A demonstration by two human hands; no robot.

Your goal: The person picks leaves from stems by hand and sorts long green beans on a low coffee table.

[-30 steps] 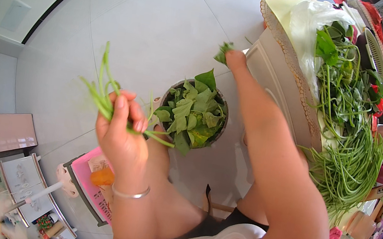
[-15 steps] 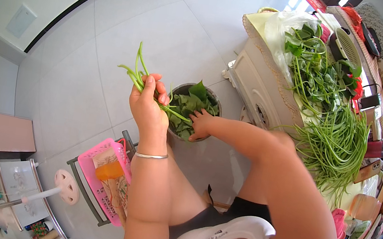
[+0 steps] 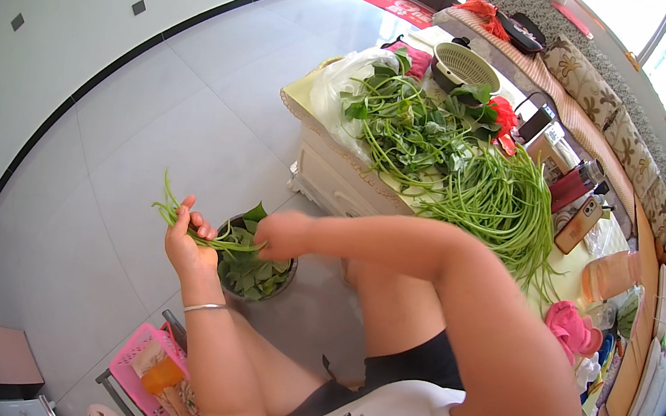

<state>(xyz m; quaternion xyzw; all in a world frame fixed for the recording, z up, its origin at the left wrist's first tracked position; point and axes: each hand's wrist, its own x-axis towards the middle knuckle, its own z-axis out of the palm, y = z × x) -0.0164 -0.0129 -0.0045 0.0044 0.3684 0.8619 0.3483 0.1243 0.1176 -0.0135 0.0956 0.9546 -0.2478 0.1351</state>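
A small bundle of long green leaf stems (image 3: 196,229) is wrapped in the closed fingers of my left hand (image 3: 192,243). The stem ends run right, over a round pot (image 3: 290,279) filled with loose green leaves (image 3: 254,276). My right hand (image 3: 284,235), a little blurred, is above the pot's far right side, its fingers drawn together at the stem ends. What lies between those fingers is hidden. On the cloth-covered table to the right, a heap of leafy greens (image 3: 414,125) lies beside a big pile of bare stems (image 3: 506,204).
The table also bears a colander (image 3: 464,66), a clear plastic bag (image 3: 339,97), a phone (image 3: 579,225), a jar (image 3: 608,277) and a pink cloth (image 3: 571,330). A pink basket (image 3: 133,363) stands by my left leg. Behind the table is a sofa (image 3: 600,93).
My view has swung to the right and up, showing more of the table and sofa. My right hand has lifted from the leaves in the pot to the stem ends, fingers now closed.
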